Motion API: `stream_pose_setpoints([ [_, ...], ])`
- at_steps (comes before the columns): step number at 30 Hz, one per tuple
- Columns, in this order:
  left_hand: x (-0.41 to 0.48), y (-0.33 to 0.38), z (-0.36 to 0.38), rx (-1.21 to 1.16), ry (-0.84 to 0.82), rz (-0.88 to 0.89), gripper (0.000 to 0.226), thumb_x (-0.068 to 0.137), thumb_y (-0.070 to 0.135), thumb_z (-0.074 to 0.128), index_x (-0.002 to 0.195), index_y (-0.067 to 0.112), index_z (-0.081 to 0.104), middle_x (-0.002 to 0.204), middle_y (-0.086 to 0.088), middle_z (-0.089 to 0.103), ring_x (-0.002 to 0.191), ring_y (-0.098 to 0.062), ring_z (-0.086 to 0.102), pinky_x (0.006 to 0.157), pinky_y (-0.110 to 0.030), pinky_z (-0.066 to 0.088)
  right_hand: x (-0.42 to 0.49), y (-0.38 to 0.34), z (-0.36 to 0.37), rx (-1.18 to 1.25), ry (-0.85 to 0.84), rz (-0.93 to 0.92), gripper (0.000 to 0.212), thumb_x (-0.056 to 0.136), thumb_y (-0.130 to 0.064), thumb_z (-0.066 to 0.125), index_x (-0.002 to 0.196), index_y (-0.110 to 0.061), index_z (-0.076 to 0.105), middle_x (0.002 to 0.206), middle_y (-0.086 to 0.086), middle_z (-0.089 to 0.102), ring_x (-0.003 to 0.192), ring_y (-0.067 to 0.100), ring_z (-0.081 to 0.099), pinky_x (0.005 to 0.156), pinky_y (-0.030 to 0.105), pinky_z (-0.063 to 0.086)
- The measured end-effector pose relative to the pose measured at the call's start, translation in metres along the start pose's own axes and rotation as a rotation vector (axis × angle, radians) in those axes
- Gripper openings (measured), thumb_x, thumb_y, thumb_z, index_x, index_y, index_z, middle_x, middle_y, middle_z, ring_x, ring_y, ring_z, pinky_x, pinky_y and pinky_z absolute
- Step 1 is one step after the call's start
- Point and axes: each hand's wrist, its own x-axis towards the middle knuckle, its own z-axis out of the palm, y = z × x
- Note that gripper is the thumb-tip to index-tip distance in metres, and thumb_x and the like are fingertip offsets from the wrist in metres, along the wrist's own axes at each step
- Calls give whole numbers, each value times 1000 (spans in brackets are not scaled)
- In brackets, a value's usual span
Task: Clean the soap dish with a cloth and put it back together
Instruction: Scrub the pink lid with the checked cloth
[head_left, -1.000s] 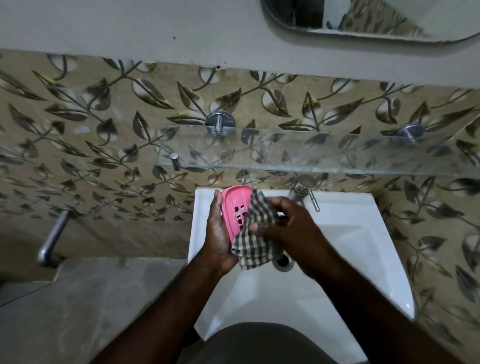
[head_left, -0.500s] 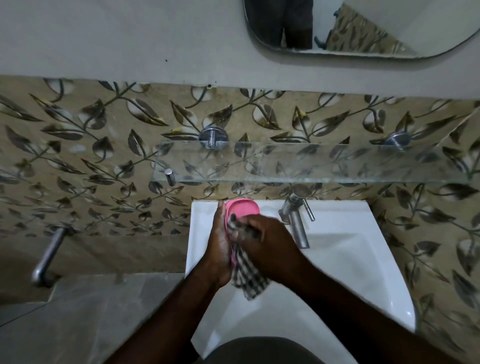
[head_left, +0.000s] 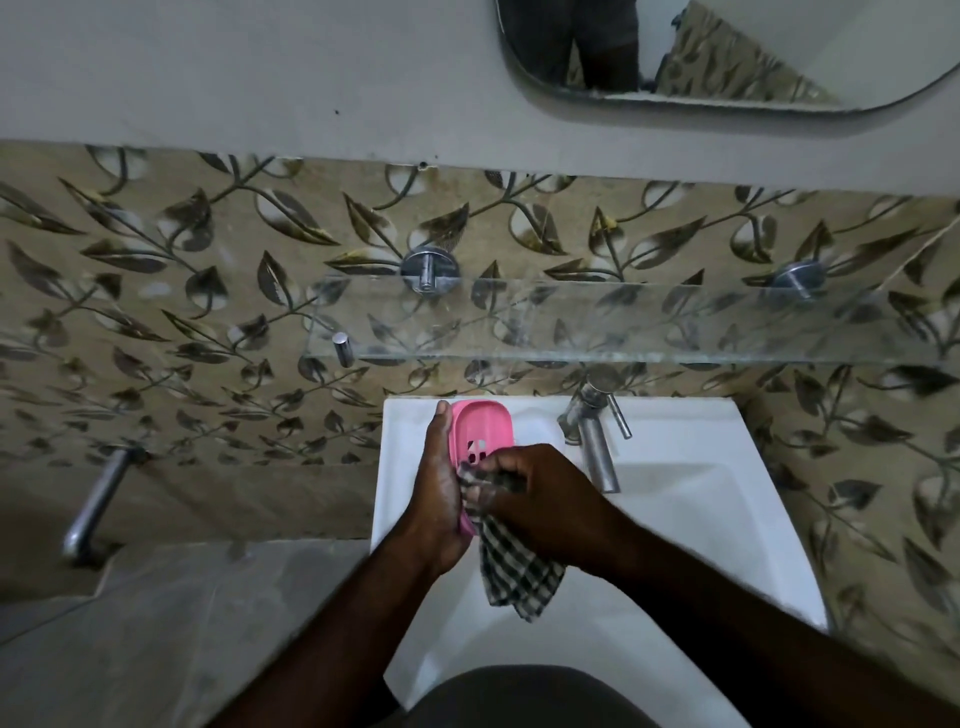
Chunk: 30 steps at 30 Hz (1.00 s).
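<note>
Both hands work over the white sink (head_left: 675, 519). Left hand (head_left: 439, 493) has its grip closed on the pink soap dish (head_left: 483, 431), palm along the dish's left edge with the thumb lying up that side, so the dish stands tilted on its long edge with its hollow face turned toward the right hand. Right hand (head_left: 535, 499) has its grip closed around a bunched part of the checked cloth (head_left: 519, 571), with the fingertips (head_left: 475, 480) pressing the cloth against the lower half of the dish. The fingertips are blurred, so exactly how they lie on the dish is hard to tell. A few drain slots show in the dish just above the fingers. The loose end of the cloth hangs down below the right hand, over the sink bowl.

The dish is held above the back left part of the sink, near its rear edge. A metal tap (head_left: 592, 441) stands at the back edge of the sink, to the right of the dish and apart from it. Above the sink a glass shelf (head_left: 623, 327) juts from the leaf-patterned tile wall (head_left: 182, 312), held by round metal mounts. A mirror (head_left: 701, 52) hangs on the plain wall higher up. A metal bar (head_left: 96, 504) sticks out from the tiles at the left.
</note>
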Motion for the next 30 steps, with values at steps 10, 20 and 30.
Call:
stream_pose_setpoints([
  [10, -7, 1, 23, 32, -6, 77, 73, 86, 66, 46, 110, 1, 67, 100, -18, 72, 89, -28, 71, 81, -35, 55, 10, -10, -8, 142, 258, -55, 12, 83, -16, 72, 95, -17, 76, 88, -5, 75, 82, 5, 69, 75, 20, 52],
  [20, -1, -11, 32, 190, -24, 80, 68, 93, 65, 32, 110, 12, 70, 102, -13, 75, 90, -23, 73, 65, -29, 58, 11, 6, -12, -214, 482, -222, 20, 83, -16, 61, 100, -13, 71, 94, 0, 67, 85, 9, 59, 79, 22, 46],
  [30, -1, -4, 17, 190, 53, 163, 93, 66, 74, 52, 118, -2, 65, 107, -26, 69, 99, -36, 67, 88, -41, 54, -2, 12, 1, -410, 228, -54, 24, 94, -31, 45, 94, -17, 64, 93, 2, 69, 89, 22, 64, 79, 37, 48],
])
